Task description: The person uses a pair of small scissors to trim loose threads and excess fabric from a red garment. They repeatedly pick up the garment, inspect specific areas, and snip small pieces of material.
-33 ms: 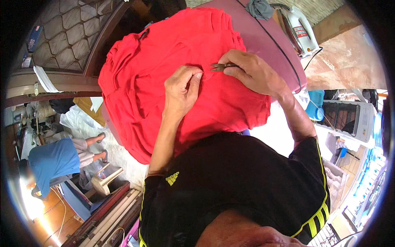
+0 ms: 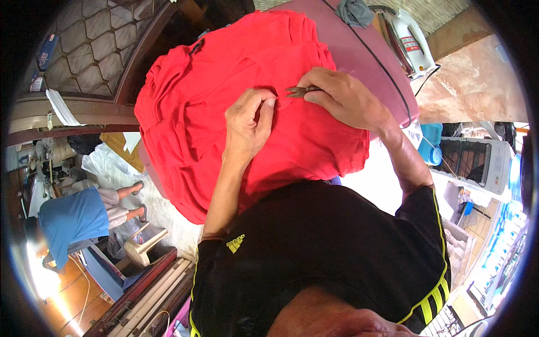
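Two hands work over one bulky heap of red cloth [image 2: 208, 78], which lies on a mauve-covered surface [image 2: 376, 90] in front of the wearer. The right hand [image 2: 345, 98] has its grip closed around one pair of small metal snips [image 2: 296, 92], thumb below and forefinger above; the two slim blades point left, standing slightly apart at the tips. The left hand [image 2: 250, 118] is just beside those tips, thumb and forefinger pressed together at the cloth; whether this grip pinches a fold or a thread is too small to tell. The cloth spreads beneath both hands in loose folds and reaches close to the wearer's black shirt [image 2: 320, 236]. Beyond the right hand are one white iron [image 2: 414, 45] and one crumpled grey rag [image 2: 355, 12]. Well apart, at the left, one other person in a blue shirt [image 2: 73, 219] bends over, near one pale stool [image 2: 137, 251].
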Demonstrator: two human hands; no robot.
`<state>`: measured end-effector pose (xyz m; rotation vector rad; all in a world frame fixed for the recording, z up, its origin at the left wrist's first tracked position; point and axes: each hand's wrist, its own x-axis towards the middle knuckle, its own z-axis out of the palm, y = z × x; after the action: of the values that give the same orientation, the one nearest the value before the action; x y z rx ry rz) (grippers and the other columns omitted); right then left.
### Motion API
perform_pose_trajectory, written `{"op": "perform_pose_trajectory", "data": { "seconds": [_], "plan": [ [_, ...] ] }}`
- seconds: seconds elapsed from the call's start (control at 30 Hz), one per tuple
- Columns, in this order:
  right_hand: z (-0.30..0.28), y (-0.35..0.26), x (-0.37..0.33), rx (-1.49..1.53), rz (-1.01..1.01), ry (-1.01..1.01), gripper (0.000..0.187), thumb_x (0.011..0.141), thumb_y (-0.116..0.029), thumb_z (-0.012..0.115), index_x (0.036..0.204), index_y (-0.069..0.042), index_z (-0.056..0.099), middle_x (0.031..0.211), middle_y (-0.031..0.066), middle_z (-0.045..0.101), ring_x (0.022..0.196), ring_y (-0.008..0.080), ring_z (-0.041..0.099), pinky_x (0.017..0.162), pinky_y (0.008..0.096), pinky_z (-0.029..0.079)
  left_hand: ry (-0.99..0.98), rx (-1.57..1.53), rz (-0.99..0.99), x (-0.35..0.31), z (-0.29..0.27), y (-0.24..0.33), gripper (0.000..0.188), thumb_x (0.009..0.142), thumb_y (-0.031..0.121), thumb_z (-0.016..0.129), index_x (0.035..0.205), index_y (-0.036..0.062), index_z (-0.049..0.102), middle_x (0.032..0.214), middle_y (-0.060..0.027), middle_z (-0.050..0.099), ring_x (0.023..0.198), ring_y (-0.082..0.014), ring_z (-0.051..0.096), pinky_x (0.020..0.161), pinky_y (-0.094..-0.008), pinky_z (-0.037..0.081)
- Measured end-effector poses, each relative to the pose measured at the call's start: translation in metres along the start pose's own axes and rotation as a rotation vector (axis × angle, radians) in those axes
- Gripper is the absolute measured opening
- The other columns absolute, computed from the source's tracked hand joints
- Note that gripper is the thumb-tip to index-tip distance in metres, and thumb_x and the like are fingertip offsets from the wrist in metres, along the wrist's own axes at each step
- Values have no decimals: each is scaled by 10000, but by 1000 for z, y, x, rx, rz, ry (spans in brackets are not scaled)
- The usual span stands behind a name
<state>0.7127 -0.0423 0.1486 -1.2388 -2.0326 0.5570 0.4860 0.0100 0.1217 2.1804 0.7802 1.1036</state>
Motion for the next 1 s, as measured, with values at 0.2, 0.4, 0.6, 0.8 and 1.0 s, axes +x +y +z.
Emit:
{"op": "perform_pose_trajectory", "data": {
  "seconds": [0.2, 0.4, 0.6, 0.8, 1.0],
  "plan": [
    [-1, -14, 17, -260, 3, -85, 162, 904, -174, 619, 963, -43, 545, 905, 103, 598, 827, 346, 618, 648, 444, 486, 4, 32, 25, 0, 2, 2, 78, 875, -44, 594, 940, -5, 576, 811, -152, 602, 711, -280, 623, 652, -353, 498],
    [0, -11, 25, -330, -62, -116, 194, 914, -231, 604, 928, -53, 531, 890, 117, 595, 827, 331, 642, 649, 438, 517, 26, 118, 143, 4, 6, -1, 105, 875, -46, 592, 962, 4, 561, 819, -167, 591, 701, -313, 615, 652, -367, 500],
    [-1, -2, 23, -269, -110, -125, 158, 916, -192, 602, 950, -49, 545, 927, 116, 606, 862, 343, 634, 692, 438, 517, 53, 43, 4, -5, 8, -11, 31, 926, -15, 559, 953, 1, 560, 752, -107, 579, 627, -193, 584, 601, -322, 482],
    [-4, -2, 14, -57, 10, -94, 141, 914, -176, 598, 974, -54, 559, 940, 119, 615, 877, 349, 631, 698, 440, 511, 47, -172, -196, -10, 7, -12, 11, 918, -9, 569, 927, -8, 564, 766, -110, 589, 636, -169, 572, 601, -294, 467],
    [0, -10, 24, -143, -32, -132, 157, 912, -183, 600, 975, -48, 553, 928, 127, 618, 873, 349, 633, 695, 443, 500, 55, -290, -183, -11, 10, -18, 46, 981, 23, 542, 994, 1, 580, 810, -9, 569, 663, -69, 527, 596, -224, 459]
  ]
}}
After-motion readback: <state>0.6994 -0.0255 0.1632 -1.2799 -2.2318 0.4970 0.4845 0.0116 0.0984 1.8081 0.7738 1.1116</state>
